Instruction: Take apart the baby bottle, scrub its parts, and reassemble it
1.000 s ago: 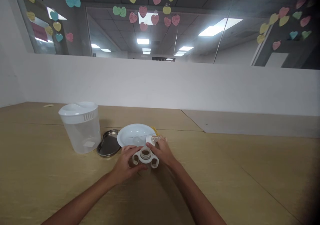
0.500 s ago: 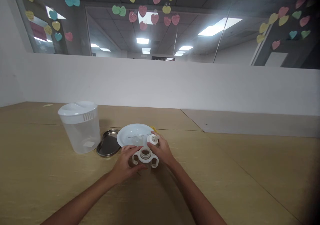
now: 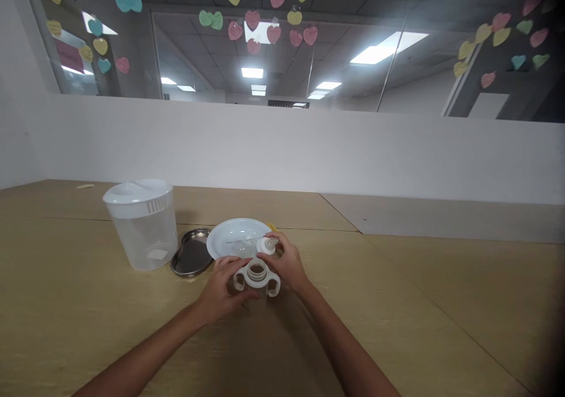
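My left hand [image 3: 226,288] is wrapped round the left side of a baby bottle [image 3: 256,274], which stands upright on the table with its mouth uncovered and white handles on both sides. Between the thumb and fingers of my right hand [image 3: 286,262] is the bottle's white nipple cap [image 3: 266,245], its clear teat facing right. The cap is held above and a little behind the bottle's mouth, apart from it. Just behind both hands sits a white bowl [image 3: 220,235] with a clear dome-shaped cover [image 3: 242,248] in it. A thin straight item also crosses the bowl.
A kidney-shaped metal tray [image 3: 191,254] lies left of the bowl. Farther left stands a tall translucent bucket [image 3: 148,232] with a white lid. Something yellow [image 3: 272,227] shows behind the bowl's right side. A white wall [image 3: 282,149] with windows above borders the table's back.
The nipple cap in my right hand has tilted, its teat turning from rightward to more toward me, then partly back, and shifted slightly. My left hand and the bottle have stayed in place.
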Action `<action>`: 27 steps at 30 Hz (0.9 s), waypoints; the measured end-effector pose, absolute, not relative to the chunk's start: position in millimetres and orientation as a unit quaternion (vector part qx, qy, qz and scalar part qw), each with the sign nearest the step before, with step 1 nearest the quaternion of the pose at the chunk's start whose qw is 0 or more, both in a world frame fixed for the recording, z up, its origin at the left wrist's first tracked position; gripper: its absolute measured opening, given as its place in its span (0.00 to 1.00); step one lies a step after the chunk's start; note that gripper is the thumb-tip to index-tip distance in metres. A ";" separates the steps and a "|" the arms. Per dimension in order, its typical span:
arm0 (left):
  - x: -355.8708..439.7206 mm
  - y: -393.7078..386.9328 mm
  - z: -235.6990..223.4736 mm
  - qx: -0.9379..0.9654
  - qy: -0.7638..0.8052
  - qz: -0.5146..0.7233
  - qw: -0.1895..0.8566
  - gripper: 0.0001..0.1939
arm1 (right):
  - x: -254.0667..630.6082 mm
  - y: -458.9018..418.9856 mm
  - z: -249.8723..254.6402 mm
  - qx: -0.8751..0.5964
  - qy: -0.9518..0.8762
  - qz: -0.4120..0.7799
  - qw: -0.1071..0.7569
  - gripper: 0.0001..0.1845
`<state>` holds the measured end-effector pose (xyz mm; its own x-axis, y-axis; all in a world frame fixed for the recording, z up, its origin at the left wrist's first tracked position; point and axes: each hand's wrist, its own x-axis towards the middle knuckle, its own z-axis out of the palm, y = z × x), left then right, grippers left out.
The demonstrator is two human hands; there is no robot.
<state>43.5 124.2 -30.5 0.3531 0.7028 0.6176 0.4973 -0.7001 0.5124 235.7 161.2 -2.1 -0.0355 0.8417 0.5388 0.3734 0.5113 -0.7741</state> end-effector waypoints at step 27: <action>43.4 122.8 -30.2 0.809 0.368 0.445 0.108 0.29 | 238.5 164.2 -7.1 -0.449 -0.701 0.116 0.542 0.15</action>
<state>43.4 122.8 -30.2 0.3320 0.6921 0.6409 0.4996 -0.7053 0.5029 238.5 164.2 -7.1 -0.0104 0.7555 0.6550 0.5037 0.5698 -0.6493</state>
